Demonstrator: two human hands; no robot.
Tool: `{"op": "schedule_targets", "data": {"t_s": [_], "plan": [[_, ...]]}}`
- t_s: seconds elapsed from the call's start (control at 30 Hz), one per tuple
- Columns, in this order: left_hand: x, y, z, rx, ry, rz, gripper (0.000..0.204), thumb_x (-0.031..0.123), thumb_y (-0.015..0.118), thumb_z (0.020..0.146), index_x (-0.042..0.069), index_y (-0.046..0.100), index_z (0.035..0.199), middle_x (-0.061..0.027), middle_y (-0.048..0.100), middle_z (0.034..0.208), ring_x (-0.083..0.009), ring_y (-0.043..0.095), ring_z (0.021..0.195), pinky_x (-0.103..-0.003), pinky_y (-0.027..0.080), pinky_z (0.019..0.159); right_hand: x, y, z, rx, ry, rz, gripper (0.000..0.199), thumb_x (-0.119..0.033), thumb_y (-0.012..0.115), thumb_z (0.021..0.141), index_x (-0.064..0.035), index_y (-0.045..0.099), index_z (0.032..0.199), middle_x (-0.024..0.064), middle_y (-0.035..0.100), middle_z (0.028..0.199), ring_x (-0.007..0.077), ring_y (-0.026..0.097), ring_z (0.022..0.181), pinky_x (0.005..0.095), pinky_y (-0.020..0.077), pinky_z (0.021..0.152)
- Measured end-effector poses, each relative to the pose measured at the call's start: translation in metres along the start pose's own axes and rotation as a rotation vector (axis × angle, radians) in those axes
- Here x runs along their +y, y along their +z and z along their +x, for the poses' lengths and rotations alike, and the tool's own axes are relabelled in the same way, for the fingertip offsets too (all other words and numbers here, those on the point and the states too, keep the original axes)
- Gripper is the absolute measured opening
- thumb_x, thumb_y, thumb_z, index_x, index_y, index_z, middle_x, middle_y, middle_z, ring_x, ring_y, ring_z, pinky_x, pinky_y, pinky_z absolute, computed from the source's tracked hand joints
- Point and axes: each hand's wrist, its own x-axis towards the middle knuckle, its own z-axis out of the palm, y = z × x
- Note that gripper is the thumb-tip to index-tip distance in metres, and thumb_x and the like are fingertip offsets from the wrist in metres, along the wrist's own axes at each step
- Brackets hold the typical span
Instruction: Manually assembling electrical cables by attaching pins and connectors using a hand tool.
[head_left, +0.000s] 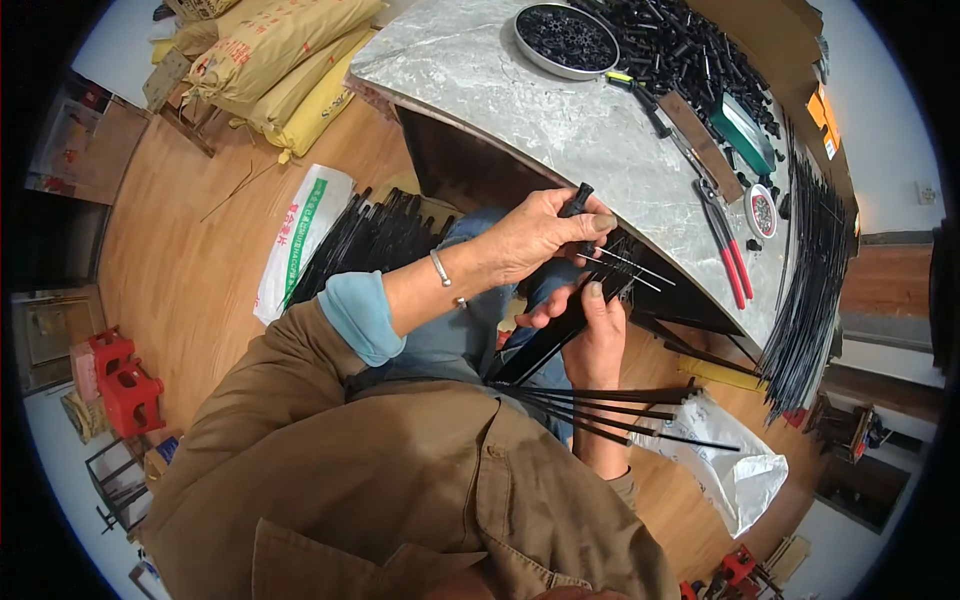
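Observation:
Below the table's near edge, my left hand pinches a short black plastic piece with a ribbed, narrowed top. Right beside it, my right hand is closed around a bundle of thin black rods that rests across my lap. Thin silvery wires stick out at the bundle's upper end, close under my left fingers. The lower ends fan out past my right wrist. Whether the plastic piece touches the wires is hidden by my fingers.
The grey table bears a round dish of small black parts, a heap of black pieces, red-handled pliers, a green tray and long thin rods. More black rods lie left of my knee. Sacks are stacked behind.

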Motion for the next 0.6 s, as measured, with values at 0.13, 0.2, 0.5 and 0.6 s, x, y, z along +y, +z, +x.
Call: {"op": "schedule_targets", "data": {"t_s": [0.13,0.2,0.5,0.6], "plan": [[-0.0037,0.0006,0.0035,0.009,-0.011,0.079,0.024,0.025,0.067,0.087,0.006,0.06,0.098,-0.0018,0.06,0.085,-0.0097,0.056,0.081,-0.025,0.046,0.067,0.0009,-0.0046,0.0004,-0.036,-0.026,0.079,0.026,-0.029,0.046,0.098,-0.0042,0.043,0.106,0.0099,0.054,0.075,0.024,0.058,0.068,0.0494,0.0555,0.069],[-0.0068,0.0006,0.0045,0.006,-0.016,0.045,0.024,0.024,0.068,0.086,0.005,0.06,0.099,-0.0024,0.061,0.086,-0.0103,0.057,0.081,-0.025,0.047,0.067,-0.0012,-0.0023,-0.0001,-0.012,-0.014,0.002,0.028,-0.028,0.048,0.097,-0.0037,0.043,0.109,0.0098,0.054,0.076,0.0235,0.059,0.068,0.0493,0.0555,0.069],[-0.0027,0.0032,0.005,0.049,0.011,-0.009,0.022,0.016,0.065,0.087,0.003,0.057,0.103,-0.0105,0.064,0.093,-0.0183,0.064,0.085,-0.031,0.053,0.076,-0.0038,-0.0024,0.0032,-0.007,-0.013,-0.067,0.034,-0.025,0.053,0.094,0.0047,0.046,0.108,0.0188,0.064,0.091,0.0276,0.068,0.079,0.0394,0.0588,0.065],[-0.002,0.0033,0.0064,0.048,0.003,-0.004,0.022,0.014,0.066,0.087,0.004,0.057,0.104,-0.0109,0.064,0.095,-0.0189,0.064,0.086,-0.031,0.054,0.077,-0.0049,-0.003,0.0037,-0.008,0.004,-0.049,0.041,-0.026,0.056,0.093,0.0038,0.042,0.117,0.0223,0.063,0.096,0.0309,0.067,0.081,0.0449,0.0568,0.073]]}}
